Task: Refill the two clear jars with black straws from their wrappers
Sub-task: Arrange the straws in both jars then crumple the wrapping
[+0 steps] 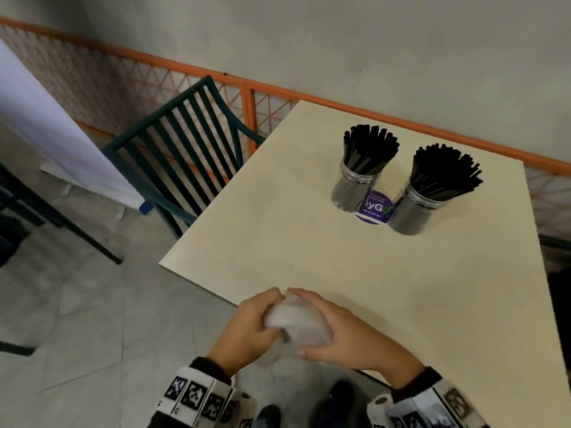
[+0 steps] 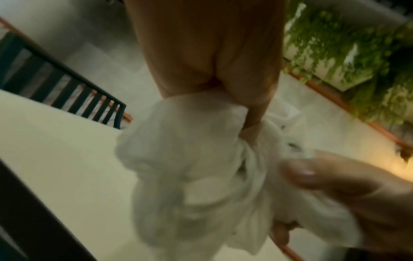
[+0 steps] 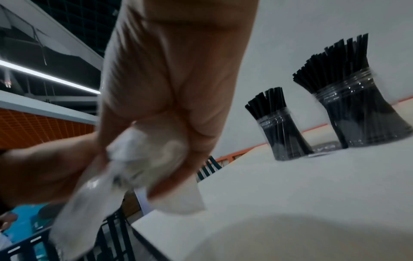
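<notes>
Head view: a crumpled, translucent wrapper (image 1: 296,322) is clenched between left hand (image 1: 250,322) and right hand (image 1: 349,335), lower centre. Two clear ribbed jars (image 1: 352,189) (image 1: 414,211), packed with black straws (image 1: 369,146), are seen upper right on the smooth cream table (image 1: 309,242).

Left wrist view: the soft, blurred wrapper (image 2: 190,167) is seen bunched mid-frame, fingers curled round it.

Right wrist view: the wrapper (image 3: 143,155) is gripped at centre-left; the jars (image 3: 283,137) are seen at right.

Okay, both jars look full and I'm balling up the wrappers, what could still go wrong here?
1. The crumpled wrappers, squeezed between your left hand and right hand, are over the table's edge; loose pieces could fall to the floor.
2. The straws fan out above the right jar, so a bump might spill them.
</notes>
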### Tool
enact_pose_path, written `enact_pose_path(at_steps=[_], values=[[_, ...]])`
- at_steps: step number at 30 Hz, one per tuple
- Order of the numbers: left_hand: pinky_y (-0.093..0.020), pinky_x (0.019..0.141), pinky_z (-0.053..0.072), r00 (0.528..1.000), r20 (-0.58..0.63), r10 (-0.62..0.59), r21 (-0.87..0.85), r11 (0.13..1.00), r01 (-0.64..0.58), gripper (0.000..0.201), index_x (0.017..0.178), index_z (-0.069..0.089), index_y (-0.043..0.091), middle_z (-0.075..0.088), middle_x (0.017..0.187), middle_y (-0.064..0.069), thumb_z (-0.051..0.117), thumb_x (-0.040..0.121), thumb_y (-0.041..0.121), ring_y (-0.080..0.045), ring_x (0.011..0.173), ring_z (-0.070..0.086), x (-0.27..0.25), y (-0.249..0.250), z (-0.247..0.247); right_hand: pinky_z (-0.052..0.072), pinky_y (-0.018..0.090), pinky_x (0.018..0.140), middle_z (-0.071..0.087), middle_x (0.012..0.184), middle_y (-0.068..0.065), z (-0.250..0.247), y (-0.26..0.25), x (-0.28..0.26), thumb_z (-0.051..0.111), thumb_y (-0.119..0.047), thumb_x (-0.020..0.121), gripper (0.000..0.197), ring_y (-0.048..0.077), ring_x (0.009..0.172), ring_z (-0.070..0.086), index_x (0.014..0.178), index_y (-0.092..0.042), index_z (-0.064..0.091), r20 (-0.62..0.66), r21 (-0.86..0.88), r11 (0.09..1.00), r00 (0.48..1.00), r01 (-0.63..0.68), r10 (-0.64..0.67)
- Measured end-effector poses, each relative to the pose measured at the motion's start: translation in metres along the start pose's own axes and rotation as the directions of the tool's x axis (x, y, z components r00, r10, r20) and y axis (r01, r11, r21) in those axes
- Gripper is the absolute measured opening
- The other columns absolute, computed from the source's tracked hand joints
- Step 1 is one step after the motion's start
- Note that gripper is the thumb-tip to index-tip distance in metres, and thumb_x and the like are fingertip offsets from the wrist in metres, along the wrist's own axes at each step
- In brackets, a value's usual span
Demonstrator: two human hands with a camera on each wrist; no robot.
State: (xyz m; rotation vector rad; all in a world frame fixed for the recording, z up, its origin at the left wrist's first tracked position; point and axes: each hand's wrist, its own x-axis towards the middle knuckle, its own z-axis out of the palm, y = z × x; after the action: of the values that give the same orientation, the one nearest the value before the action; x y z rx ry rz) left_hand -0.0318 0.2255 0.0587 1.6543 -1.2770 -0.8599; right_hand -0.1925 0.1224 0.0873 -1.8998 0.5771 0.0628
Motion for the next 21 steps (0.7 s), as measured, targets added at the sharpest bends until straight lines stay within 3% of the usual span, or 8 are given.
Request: enact_pose_path(at_steps=[3,6,8,11,14,16,19,21], values=[[-0.021,0.059,0.038,0.993,-0.045,-0.113,-0.371,0.925,0.088,0.013,0.071,0.051,0.028,0.053,0.068,0.009,0.058,0.061,0.024,-0.008,0.066,0.047,-0.012,0.004,-0.004,0.050,0.016,0.075,0.061,0.105,-0.013,0.031,-0.002,0.001,0.066,-0.016,0.083,0.053,-0.004,0.089,0.061,0.107,-0.055,0.039,-0.312,0.099,0.994,0.950,0.039,-0.006],[-0.028,0.086,0.045,0.976,0.170,-0.136,-0.681,0.700,0.216,0.038,0.095,0.056,0.011,0.060,0.109,-0.004,0.066,0.062,0.027,-0.018,0.101,0.056,-0.024,0.011,-0.007,0.048,0.014,0.059,0.059,0.091,-0.004,0.048,-0.005,-0.006,0.058,-0.006,0.087,0.041,-0.003,0.070,0.058,0.099,-0.040,0.039,-0.543,0.205,0.977,0.837,0.058,0.064],[-0.033,0.101,0.038,0.953,0.267,-0.144,-0.652,0.702,0.288,0.058,0.106,0.047,0.012,0.044,0.133,-0.003,0.073,0.059,0.036,-0.015,0.122,0.045,-0.029,0.022,-0.005,0.045,0.010,0.059,0.050,0.090,-0.008,0.055,-0.014,-0.011,0.056,-0.002,0.087,0.040,-0.010,0.071,0.054,0.096,-0.033,0.033,-0.648,0.210,0.971,0.760,0.117,0.048],[-0.025,0.085,0.051,0.938,0.283,-0.198,-0.595,0.731,0.334,0.077,0.111,0.034,0.017,0.050,0.123,-0.010,0.078,0.055,0.046,-0.009,0.108,0.059,-0.034,0.037,0.010,0.047,0.010,0.059,0.047,0.095,-0.004,0.072,-0.038,-0.014,0.066,-0.008,0.081,0.044,-0.013,0.080,0.055,0.101,-0.025,0.031,-0.695,0.241,0.949,0.719,0.204,0.022],[-0.025,0.075,0.054,0.935,0.146,-0.324,-0.712,0.621,0.326,0.093,0.123,0.040,0.004,0.062,0.111,-0.019,0.083,0.053,0.047,-0.022,0.101,0.065,-0.041,0.037,0.023,0.046,0.018,0.093,0.035,0.125,0.000,0.098,-0.039,-0.020,0.052,-0.023,0.079,0.053,-0.004,0.113,0.045,0.121,-0.038,0.022,-0.613,0.094,0.979,0.785,0.181,-0.087],[-0.028,0.076,0.055,0.915,0.131,-0.381,-0.767,0.546,0.337,0.073,0.124,0.048,0.005,0.066,0.107,-0.016,0.077,0.068,0.039,-0.022,0.100,0.065,-0.048,0.033,0.021,0.020,0.019,0.114,0.011,0.139,-0.024,0.111,-0.033,-0.029,0.045,-0.026,0.082,0.072,-0.008,0.133,0.013,0.132,-0.049,-0.001,-0.450,-0.049,0.989,0.881,0.141,-0.148],[-0.036,0.078,0.053,0.889,0.130,-0.438,-0.777,0.512,0.366,0.052,0.122,0.055,0.013,0.065,0.115,-0.019,0.068,0.076,0.032,-0.022,0.101,0.065,-0.065,0.013,0.021,-0.005,0.009,0.111,-0.028,0.131,-0.046,0.127,-0.017,-0.042,0.046,-0.021,0.090,0.084,-0.023,0.126,-0.024,0.129,-0.045,-0.024,-0.190,-0.039,0.991,0.973,0.126,-0.131],[-0.039,0.073,0.055,0.847,0.071,-0.528,-0.813,0.462,0.356,0.046,0.120,0.056,0.007,0.063,0.116,-0.020,0.064,0.079,0.028,-0.028,0.099,0.064,-0.080,-0.006,0.022,-0.001,-0.001,0.105,-0.016,0.134,-0.046,0.135,-0.002,-0.046,0.048,-0.013,0.089,0.083,-0.032,0.121,-0.016,0.137,-0.042,-0.012,-0.075,0.057,0.994,0.993,0.093,-0.089]])
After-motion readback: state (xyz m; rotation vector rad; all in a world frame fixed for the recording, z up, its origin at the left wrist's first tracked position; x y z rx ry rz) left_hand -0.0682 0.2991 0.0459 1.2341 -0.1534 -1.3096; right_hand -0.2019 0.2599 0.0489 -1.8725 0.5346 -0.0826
